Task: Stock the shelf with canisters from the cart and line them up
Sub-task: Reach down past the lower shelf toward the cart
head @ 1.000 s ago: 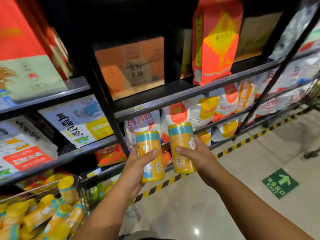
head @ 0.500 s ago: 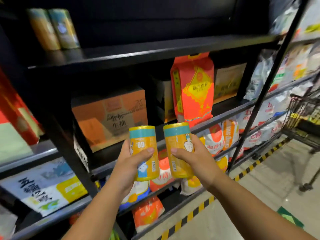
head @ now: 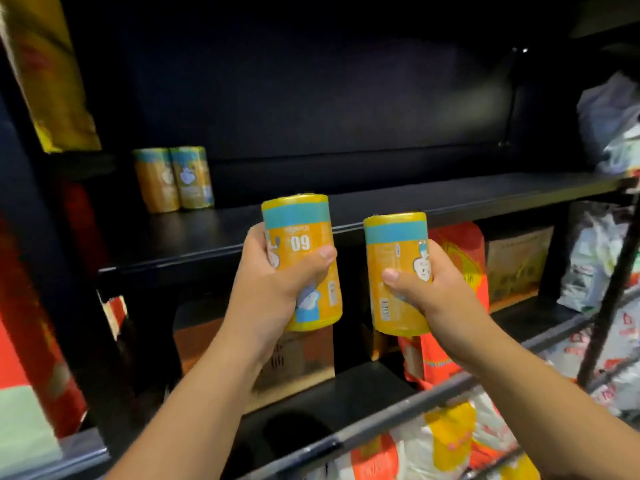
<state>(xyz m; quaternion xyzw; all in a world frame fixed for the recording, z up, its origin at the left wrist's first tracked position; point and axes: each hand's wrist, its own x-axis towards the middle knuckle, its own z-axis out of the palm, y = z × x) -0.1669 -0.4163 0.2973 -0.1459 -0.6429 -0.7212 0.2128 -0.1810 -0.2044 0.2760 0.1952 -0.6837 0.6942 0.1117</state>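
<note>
My left hand [head: 268, 289] grips a yellow canister with a blue band [head: 299, 233], upright, just in front of the black shelf's [head: 450, 199] front edge. My right hand [head: 433, 292] grips a second, matching canister [head: 394, 251] a little lower and to the right. Two more of the same canisters [head: 173, 180] stand side by side at the back left of that dark shelf. The cart is out of view.
To the right of the two standing canisters the shelf board is bare. A black upright post [head: 31, 237] bounds the bay on the left. Below are cardboard boxes [head: 516, 261], an orange-red bag [head: 460, 258] and white sacks [head: 595, 258] on the right.
The view has tilted upward from the lower shelves and cart to the dark upper shelf. Both hands have risen with their canisters toward its front edge.
</note>
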